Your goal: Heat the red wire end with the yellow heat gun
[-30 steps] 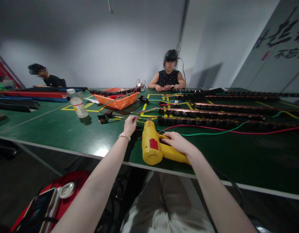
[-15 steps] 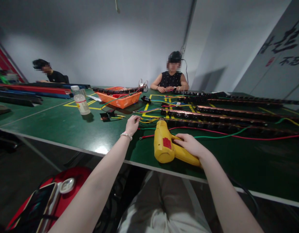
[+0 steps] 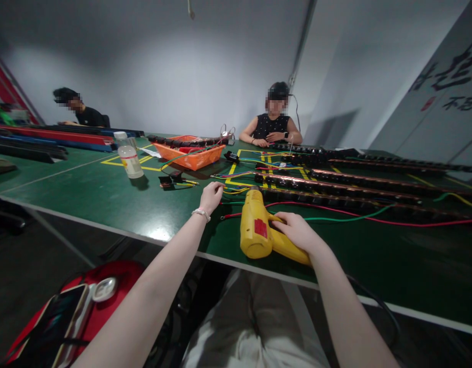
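Observation:
A yellow heat gun [image 3: 257, 227] with a red label lies low over the green table, its nozzle directed away from me at the wires. My right hand [image 3: 295, 231] is closed round its handle. To its left, my left hand [image 3: 212, 196] pinches the ends of thin wires [image 3: 236, 191], yellow and blue among them, which run to the nearest long black strip [image 3: 316, 197]. The fingers hide the exact wire ends. A red wire with a ring terminal [image 3: 230, 216] and a green wire lie between my hands.
Several long black strips with copper edges [image 3: 347, 187] stretch across the right side. An orange basket [image 3: 195, 161], a clear bottle [image 3: 129, 156] and a small black connector piece [image 3: 170, 181] stand left of centre. Two people sit beyond the table [image 3: 86, 204]. A phone [image 3: 52, 327] lies on a red stool.
The heat gun and my right hand have shifted slightly left. My left hand keeps its pinch at the wires. The person opposite has moved a hand.

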Available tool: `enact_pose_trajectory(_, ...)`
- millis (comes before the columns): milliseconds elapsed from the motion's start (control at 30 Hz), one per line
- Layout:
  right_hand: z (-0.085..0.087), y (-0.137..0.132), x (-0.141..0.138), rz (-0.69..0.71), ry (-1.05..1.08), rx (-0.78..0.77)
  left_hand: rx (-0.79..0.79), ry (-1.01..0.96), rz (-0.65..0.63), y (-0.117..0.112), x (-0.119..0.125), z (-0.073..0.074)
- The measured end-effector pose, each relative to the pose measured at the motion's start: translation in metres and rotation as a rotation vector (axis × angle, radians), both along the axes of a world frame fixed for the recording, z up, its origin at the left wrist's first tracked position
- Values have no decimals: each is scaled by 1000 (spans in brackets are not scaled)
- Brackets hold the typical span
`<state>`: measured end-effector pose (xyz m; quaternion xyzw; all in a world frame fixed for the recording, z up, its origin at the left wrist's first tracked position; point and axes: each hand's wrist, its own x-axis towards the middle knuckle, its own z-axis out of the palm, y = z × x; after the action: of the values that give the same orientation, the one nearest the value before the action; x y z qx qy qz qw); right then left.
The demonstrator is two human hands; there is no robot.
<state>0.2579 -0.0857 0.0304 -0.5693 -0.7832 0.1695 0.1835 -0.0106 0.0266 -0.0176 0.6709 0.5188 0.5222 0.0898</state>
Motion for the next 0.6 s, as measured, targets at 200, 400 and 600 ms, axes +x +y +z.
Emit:
enact_pose_trajectory(200,-3,1,-27,35,-11,19,-19,-23,11,-4,2,3)
enact_pose_trajectory(400,-1,1,-57,90,0,34,-30,-42,2,-1,0,2)
enact_pose_trajectory(600,-3,3,-69,125,24,25,-78,-46,6,1,-3,4)
